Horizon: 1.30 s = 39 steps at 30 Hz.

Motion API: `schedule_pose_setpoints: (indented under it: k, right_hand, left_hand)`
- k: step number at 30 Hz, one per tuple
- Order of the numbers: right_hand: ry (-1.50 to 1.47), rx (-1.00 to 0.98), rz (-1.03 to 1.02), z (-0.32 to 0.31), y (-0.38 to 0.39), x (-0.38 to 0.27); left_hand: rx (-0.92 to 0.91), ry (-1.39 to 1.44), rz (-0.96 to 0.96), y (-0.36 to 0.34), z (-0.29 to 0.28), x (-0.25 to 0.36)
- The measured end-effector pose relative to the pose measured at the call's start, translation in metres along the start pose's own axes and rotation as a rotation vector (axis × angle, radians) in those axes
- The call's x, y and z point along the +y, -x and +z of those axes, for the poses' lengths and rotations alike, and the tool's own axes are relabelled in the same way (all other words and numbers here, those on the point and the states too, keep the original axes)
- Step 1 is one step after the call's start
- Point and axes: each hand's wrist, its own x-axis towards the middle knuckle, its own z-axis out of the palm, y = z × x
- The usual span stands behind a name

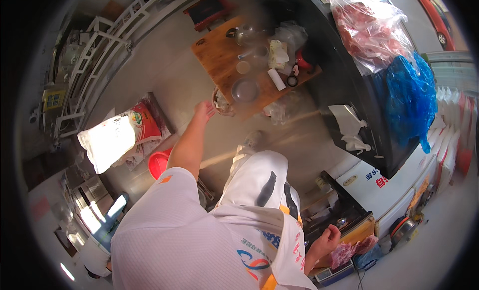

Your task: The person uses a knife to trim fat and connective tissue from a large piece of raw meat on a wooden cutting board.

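Note:
My left arm reaches out over the floor, away from my body. At its end my left hand (206, 110) has its fingers stretched apart, and I see nothing held in it. Just beyond the fingertips is a small round bin (222, 103), partly under the corner of a wooden table (212, 53). My right hand (327, 240) is low at the right, with its fingers loosely curled and nothing visible in them. Beside and below that hand lie pinkish plastic bags (344, 252) on a counter.
On the table are a glass bowl (245, 90), a tissue pack (278, 54), a white roll (276, 79) and a tape roll (292, 80). A stuffed sack (147, 123) and red basin (158, 164) are at left. A dark counter with a blue bag (410, 98) runs along the right.

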Motion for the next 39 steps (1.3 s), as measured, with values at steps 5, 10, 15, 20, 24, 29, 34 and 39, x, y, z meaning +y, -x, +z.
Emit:
schedule_pose_setpoints:
  k: [5, 10, 15, 20, 24, 29, 34, 39]
  right_hand:
    - [-0.057, 0.091, -0.007, -0.002, -0.004, 0.019]
    - [0.005, 0.228, 0.063, -0.013, -0.003, 0.063]
    - [-0.096, 0.408, 0.335, -0.023, 0.039, 0.152]
    - [-0.063, 0.604, 0.525, -0.041, 0.064, 0.252]
    - [-0.256, 0.672, 0.765, -0.076, 0.058, 0.345]
    - [-0.407, 0.776, 0.873, -0.123, 0.037, 0.44]
    - [-0.571, 0.917, 0.822, -0.17, 0.003, 0.499]
    - [-0.737, 0.915, 0.965, -0.193, -0.016, 0.511]
  left_hand:
    - [-0.036, -0.172, -0.011, -0.015, -0.024, -0.013]
    - [0.043, -0.525, -0.107, 0.021, -0.012, -0.051]
    - [-0.181, -0.874, -0.01, 0.142, 0.079, -0.086]
    - [-0.586, -1.012, 0.087, 0.223, 0.197, -0.127]
    - [-0.799, -1.168, 0.295, 0.316, 0.283, -0.203]
    - [-1.086, -1.425, 0.381, 0.48, 0.336, -0.359]
    - [-1.594, -1.678, 0.411, 0.622, 0.347, -0.545]
    - [-2.08, -1.839, 0.877, 0.693, 0.352, -0.687]
